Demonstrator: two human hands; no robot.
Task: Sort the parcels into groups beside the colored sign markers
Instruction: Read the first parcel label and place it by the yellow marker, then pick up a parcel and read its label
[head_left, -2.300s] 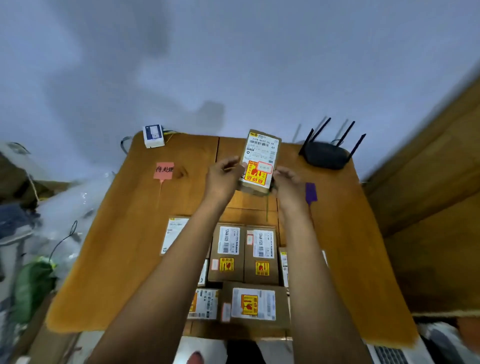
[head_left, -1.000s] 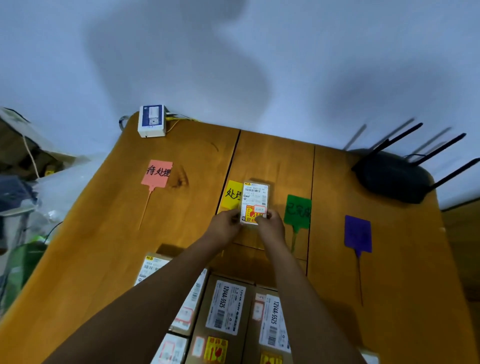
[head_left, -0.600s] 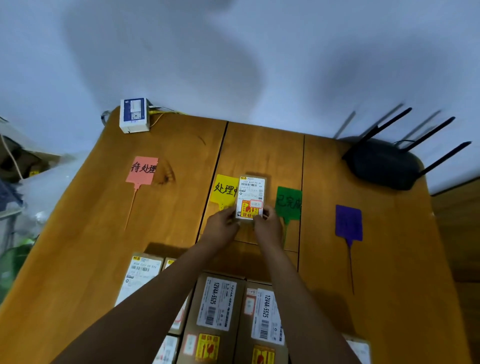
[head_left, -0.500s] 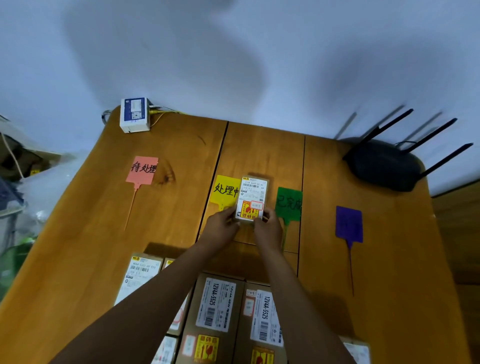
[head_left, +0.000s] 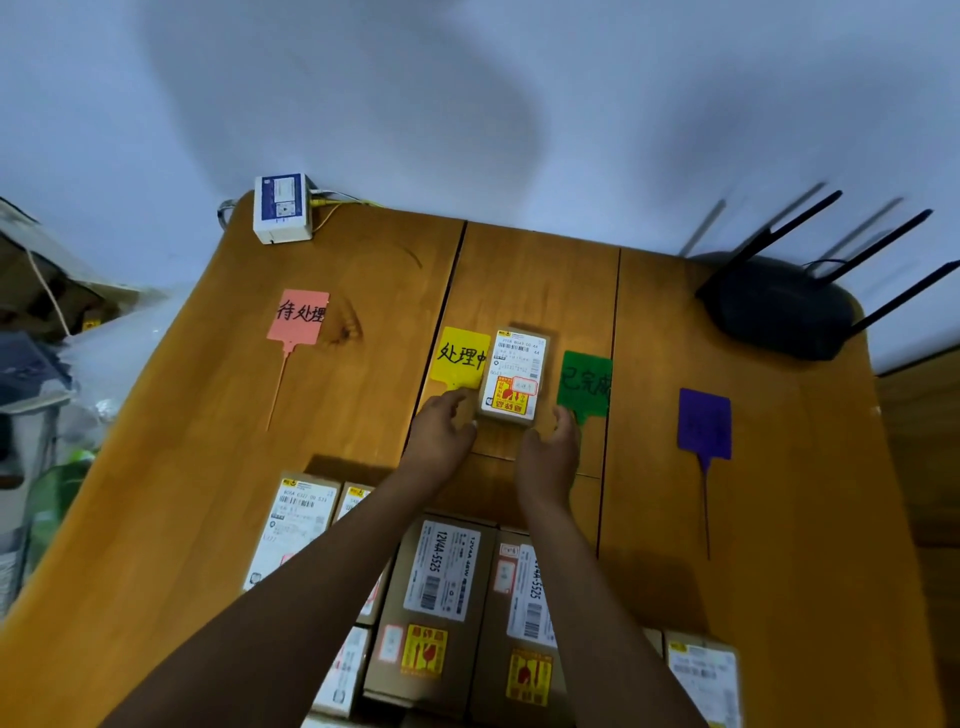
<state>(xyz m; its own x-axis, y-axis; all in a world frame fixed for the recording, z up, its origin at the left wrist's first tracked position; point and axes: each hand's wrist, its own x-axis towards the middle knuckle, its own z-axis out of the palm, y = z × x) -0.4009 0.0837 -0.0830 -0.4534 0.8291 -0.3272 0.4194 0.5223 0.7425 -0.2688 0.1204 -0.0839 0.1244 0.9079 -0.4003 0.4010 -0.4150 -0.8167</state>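
Wooden planks make up the table (head_left: 519, 270), which stands against a pale wall. Both hands are at its middle, on the two sides of one small parcel (head_left: 514, 375). The left hand (head_left: 441, 441) has its fingers loosely spread, and the fingertips (head_left: 460, 397) are just beside the near left corner of the parcel. The right hand (head_left: 550, 457) is also relaxed and apart, with one finger close to the near right corner. Neither hand is clamped on the box; I cannot tell if any fingertip is touching it.

This small parcel lies flat on the wood, between the yellow sign marker (head_left: 461, 358) and the green sign marker (head_left: 586, 384). It covers the right edge of the yellow one, and a small gap separates it from the green one. Its top carries a white label with a barcode and a yellow and red sticker.

Further to the left lies the pink sign marker (head_left: 298, 317) with a thin stem pointing to the near side. To the right, well apart, is the purple sign marker (head_left: 705, 423), with its long stem.

At the near edge, under the forearms, wait more brown parcels (head_left: 441, 587) in rows, with white labels and yellow stickers.

A white box with cables (head_left: 282, 208) stands at the far left corner, and a black router (head_left: 779, 306) with antennas at the far right corner.
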